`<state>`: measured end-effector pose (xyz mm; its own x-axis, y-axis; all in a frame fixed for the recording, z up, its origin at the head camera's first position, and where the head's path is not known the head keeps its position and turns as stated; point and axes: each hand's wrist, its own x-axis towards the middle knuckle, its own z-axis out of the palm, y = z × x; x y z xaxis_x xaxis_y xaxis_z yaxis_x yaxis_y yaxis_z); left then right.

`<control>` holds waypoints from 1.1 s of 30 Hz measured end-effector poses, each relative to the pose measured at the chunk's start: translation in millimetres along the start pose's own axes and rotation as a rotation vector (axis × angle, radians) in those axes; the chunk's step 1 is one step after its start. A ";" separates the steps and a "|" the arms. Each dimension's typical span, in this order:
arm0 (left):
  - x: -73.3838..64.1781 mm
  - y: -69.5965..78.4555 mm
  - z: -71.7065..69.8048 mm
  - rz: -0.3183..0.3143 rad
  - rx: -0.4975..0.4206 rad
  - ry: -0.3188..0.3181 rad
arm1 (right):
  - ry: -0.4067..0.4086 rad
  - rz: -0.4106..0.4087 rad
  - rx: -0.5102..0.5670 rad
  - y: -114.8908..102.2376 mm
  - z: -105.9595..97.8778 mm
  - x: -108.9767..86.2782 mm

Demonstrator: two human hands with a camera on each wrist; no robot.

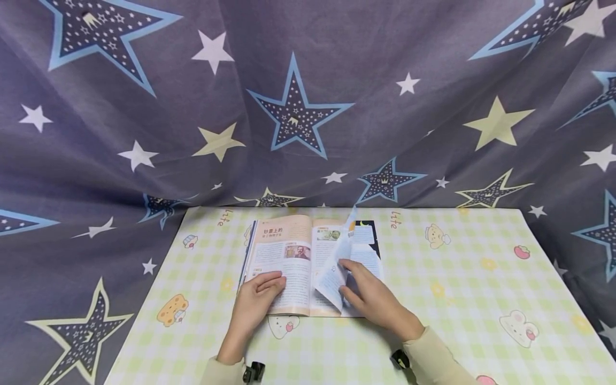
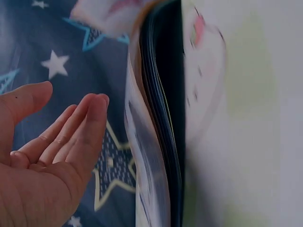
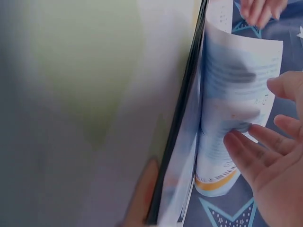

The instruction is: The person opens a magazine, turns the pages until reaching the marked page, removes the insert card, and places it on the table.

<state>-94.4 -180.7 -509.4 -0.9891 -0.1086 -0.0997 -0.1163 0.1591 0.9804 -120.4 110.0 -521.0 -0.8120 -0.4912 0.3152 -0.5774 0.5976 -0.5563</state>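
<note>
1. The curtain [image 1: 317, 32] is hanging behind everything, some of its stars being cut off at the view's edges.
2. The table [image 1: 471, 283] is filling the foreground, its near edge falling outside the head view.
3. The book [image 1: 294, 278] is lying open just left of the table's middle; most of its print is looking too small for me to read.
4. One page [image 1: 332, 275] is standing raised and curling, hiding part of the book's right side.
5. My right hand [image 1: 372, 297] is touching that page, its fingers spreading wide and nearly straight.
6. My left hand [image 1: 257, 294] is lying over the left side, fingers relaxed, a gap showing to the thumb in the left wrist view; whether it is pressing, I cannot tell.
7. My sleeves [image 1: 435, 355] are running out of the picture below.
8. Two black gadgets [image 1: 253, 372] are sitting by my wrists, hard to make out.
</note>
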 end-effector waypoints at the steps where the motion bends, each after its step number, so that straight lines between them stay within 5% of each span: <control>1: 0.6 1.1 4.1 0.000 -0.030 -0.023 | -0.005 -0.014 0.004 -1.3 1.5 0.9; 7: 1.8 5.0 23.4 0.009 -0.100 -0.132 | -0.014 -0.095 0.008 -7.2 10.2 3.9; 21: 1.0 2.5 30.3 0.013 0.008 -0.139 | -0.025 -0.114 0.010 -12.8 11.2 5.7; 26: -2.1 -0.5 15.2 -0.030 -0.006 -0.083 | -0.081 -0.055 0.004 -15.5 10.0 5.6; 33: -7.1 -10.2 -33.1 -0.097 0.019 0.072 | -0.257 -0.018 -0.057 -14.5 13.1 5.1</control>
<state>-83.2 -214.1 -513.1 -0.9641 -0.1947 -0.1804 -0.2132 0.1627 0.9634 -115.1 90.5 -521.4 -0.7578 -0.6423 0.1150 -0.6012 0.6188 -0.5056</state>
